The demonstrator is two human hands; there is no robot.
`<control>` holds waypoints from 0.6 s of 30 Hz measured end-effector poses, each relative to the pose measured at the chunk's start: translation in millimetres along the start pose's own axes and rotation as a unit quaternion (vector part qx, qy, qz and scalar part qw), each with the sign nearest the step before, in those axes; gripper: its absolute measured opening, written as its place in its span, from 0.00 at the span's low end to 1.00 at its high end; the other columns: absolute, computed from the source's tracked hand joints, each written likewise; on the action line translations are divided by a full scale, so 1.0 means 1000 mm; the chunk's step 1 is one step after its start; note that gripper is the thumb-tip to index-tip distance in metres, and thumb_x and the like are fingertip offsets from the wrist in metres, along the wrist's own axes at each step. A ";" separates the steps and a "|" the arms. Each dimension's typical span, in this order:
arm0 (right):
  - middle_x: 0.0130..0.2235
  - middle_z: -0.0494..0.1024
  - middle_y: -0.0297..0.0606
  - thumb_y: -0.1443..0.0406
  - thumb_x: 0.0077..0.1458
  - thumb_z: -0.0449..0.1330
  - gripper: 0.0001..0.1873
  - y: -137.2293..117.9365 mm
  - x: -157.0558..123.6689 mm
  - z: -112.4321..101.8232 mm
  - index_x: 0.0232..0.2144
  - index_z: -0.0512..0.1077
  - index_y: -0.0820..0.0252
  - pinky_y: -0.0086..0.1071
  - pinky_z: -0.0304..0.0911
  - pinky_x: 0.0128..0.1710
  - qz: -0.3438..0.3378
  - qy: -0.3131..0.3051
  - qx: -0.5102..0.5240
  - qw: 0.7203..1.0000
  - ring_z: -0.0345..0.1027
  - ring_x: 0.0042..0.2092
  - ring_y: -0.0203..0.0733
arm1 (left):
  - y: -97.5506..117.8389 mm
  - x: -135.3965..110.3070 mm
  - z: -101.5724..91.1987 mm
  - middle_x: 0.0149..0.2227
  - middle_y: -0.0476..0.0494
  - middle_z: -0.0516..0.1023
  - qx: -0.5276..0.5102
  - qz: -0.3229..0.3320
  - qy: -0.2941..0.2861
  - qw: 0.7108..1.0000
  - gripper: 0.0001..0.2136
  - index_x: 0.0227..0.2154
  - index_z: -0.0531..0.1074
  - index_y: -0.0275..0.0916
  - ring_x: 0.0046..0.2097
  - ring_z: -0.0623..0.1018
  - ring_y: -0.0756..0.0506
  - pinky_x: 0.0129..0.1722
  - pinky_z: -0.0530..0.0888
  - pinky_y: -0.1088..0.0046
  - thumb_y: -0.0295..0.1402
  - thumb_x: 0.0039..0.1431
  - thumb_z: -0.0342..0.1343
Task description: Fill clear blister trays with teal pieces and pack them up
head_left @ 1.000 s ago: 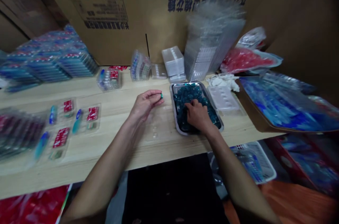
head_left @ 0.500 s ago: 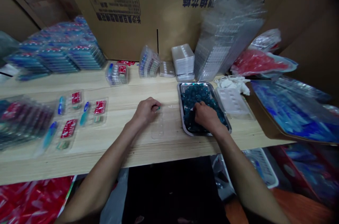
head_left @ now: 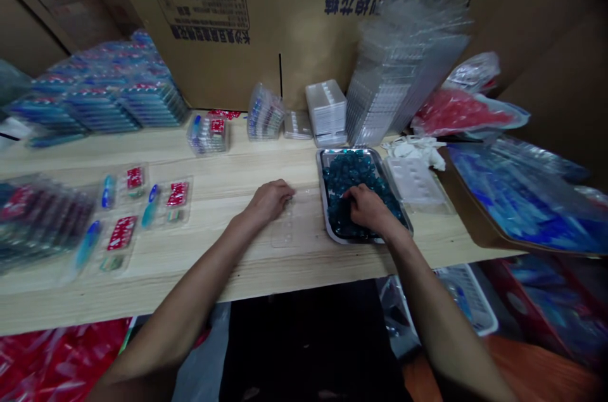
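My right hand (head_left: 367,209) lies in a metal tray (head_left: 324,199) heaped with small teal pieces (head_left: 351,169), its fingers curled down into the pile. My left hand (head_left: 270,199) rests on the wooden table (head_left: 228,250) just left of that tray. Its fingers are bent together, with the tips pressed on the top end of a clear plastic blister tray (head_left: 286,228). Whatever those fingertips hold is hidden.
An empty white blister tray (head_left: 417,182) lies right of the metal tray. Behind it stand a tall stack of clear blisters (head_left: 403,73), white boxes (head_left: 325,107) and cardboard cartons (head_left: 266,16). Filled packs (head_left: 166,201) lie to the left, blue sheets (head_left: 513,193) to the right.
My left hand came down from holding a small teal piece in the air to the clear blister tray; the piece no longer shows. My right hand stayed in the pile.
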State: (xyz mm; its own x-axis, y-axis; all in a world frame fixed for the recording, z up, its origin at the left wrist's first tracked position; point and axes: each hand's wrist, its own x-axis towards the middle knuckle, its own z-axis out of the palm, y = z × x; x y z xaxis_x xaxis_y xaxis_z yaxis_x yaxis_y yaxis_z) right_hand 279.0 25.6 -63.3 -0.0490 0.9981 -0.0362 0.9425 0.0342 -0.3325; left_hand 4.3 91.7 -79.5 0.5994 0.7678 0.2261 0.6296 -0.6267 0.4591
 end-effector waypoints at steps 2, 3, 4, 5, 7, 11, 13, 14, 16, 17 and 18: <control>0.43 0.75 0.47 0.76 0.51 0.54 0.18 0.002 0.001 0.002 0.42 0.77 0.64 0.34 0.62 0.45 0.003 0.024 0.028 0.999 0.71 0.42 0.45 | -0.002 0.001 0.004 0.38 0.40 0.80 0.019 0.000 -0.018 1.000 0.11 0.35 0.80 0.40 0.41 0.79 0.43 0.44 0.73 0.66 0.25 0.60 0.51; 0.42 0.75 0.46 0.76 0.50 0.54 0.17 0.004 0.002 0.002 0.40 0.77 0.63 0.34 0.62 0.45 0.006 0.046 0.056 0.997 0.71 0.42 0.45 | -0.003 0.000 0.005 0.38 0.40 0.80 0.023 -0.007 -0.018 1.000 0.11 0.36 0.80 0.39 0.42 0.78 0.42 0.44 0.74 0.65 0.25 0.60 0.51; 0.41 0.75 0.45 0.75 0.50 0.54 0.17 0.006 0.003 0.002 0.40 0.77 0.63 0.34 0.62 0.45 0.010 0.072 0.099 0.992 0.70 0.41 0.44 | -0.003 -0.003 0.006 0.38 0.40 0.80 0.023 -0.015 -0.013 1.000 0.12 0.39 0.79 0.39 0.42 0.78 0.42 0.45 0.74 0.65 0.25 0.60 0.51; 0.39 0.75 0.42 0.74 0.50 0.54 0.16 0.008 0.003 0.001 0.39 0.77 0.62 0.34 0.62 0.43 0.019 0.098 0.158 0.982 0.69 0.39 0.43 | -0.002 -0.006 0.005 0.39 0.40 0.79 0.017 -0.022 -0.005 1.000 0.13 0.42 0.78 0.39 0.42 0.78 0.42 0.45 0.74 0.65 0.25 0.60 0.51; 0.34 0.74 0.37 0.70 0.50 0.54 0.15 0.011 0.003 -0.003 0.40 0.76 0.60 0.33 0.62 0.38 0.045 0.131 0.316 0.939 0.67 0.34 0.40 | 0.002 -0.012 0.003 0.41 0.41 0.77 -0.003 -0.033 0.028 0.999 0.14 0.45 0.77 0.39 0.42 0.77 0.44 0.45 0.74 0.66 0.24 0.58 0.52; 0.27 0.69 0.29 0.63 0.49 0.59 0.17 0.004 0.001 -0.012 0.42 0.75 0.59 0.29 0.57 0.31 0.030 0.127 0.551 0.824 0.61 0.28 0.35 | 0.034 -0.009 -0.001 0.49 0.41 0.72 -0.093 -0.071 0.144 0.983 0.16 0.48 0.75 0.41 0.39 0.76 0.47 0.39 0.74 0.70 0.27 0.56 0.56; 0.29 0.70 0.29 0.62 0.49 0.59 0.17 -0.007 0.000 -0.013 0.43 0.74 0.58 0.28 0.58 0.31 -0.009 0.132 0.557 0.820 0.62 0.29 0.35 | 0.061 0.004 0.004 0.45 0.42 0.74 -0.215 -0.105 0.171 0.956 0.17 0.50 0.74 0.41 0.35 0.75 0.48 0.35 0.73 0.72 0.31 0.57 0.57; 0.31 0.72 0.30 0.63 0.50 0.58 0.17 -0.013 -0.001 -0.012 0.44 0.73 0.57 0.29 0.59 0.32 -0.031 0.137 0.541 0.829 0.63 0.30 0.35 | 0.075 0.012 0.009 0.41 0.43 0.76 -0.296 -0.128 0.166 0.932 0.16 0.50 0.75 0.40 0.33 0.75 0.49 0.33 0.73 0.73 0.34 0.58 0.58; 0.37 0.75 0.34 0.66 0.51 0.56 0.18 -0.023 -0.002 -0.009 0.47 0.71 0.57 0.30 0.62 0.34 -0.072 0.148 0.484 0.859 0.66 0.33 0.37 | 0.099 0.031 0.021 0.34 0.45 0.78 -0.433 -0.169 0.147 0.873 0.16 0.47 0.76 0.39 0.30 0.76 0.49 0.31 0.72 0.74 0.39 0.57 0.60; 0.39 0.75 0.35 0.67 0.51 0.55 0.20 -0.027 -0.002 -0.008 0.48 0.69 0.58 0.31 0.63 0.35 -0.086 0.155 0.449 0.876 0.67 0.33 0.38 | 0.107 0.039 0.027 0.32 0.45 0.79 -0.473 -0.182 0.141 0.850 0.15 0.43 0.78 0.38 0.29 0.76 0.49 0.30 0.71 0.74 0.39 0.56 0.61; 0.40 0.75 0.37 0.69 0.51 0.54 0.21 -0.029 -0.003 -0.006 0.49 0.68 0.58 0.32 0.64 0.35 -0.093 0.161 0.414 0.891 0.68 0.34 0.39 | 0.113 0.046 0.031 0.31 0.45 0.79 -0.499 -0.193 0.138 0.833 0.13 0.40 0.79 0.36 0.29 0.76 0.49 0.30 0.71 0.75 0.38 0.54 0.62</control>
State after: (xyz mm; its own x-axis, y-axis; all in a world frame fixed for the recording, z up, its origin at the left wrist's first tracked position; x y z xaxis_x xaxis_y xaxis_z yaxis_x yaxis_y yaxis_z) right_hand 253.7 22.3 -47.5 0.0451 0.9463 0.3201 0.3539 0.2845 -0.8910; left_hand 118.3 52.4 -44.3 0.2247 0.9742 0.0213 -0.0580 -0.0085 0.9983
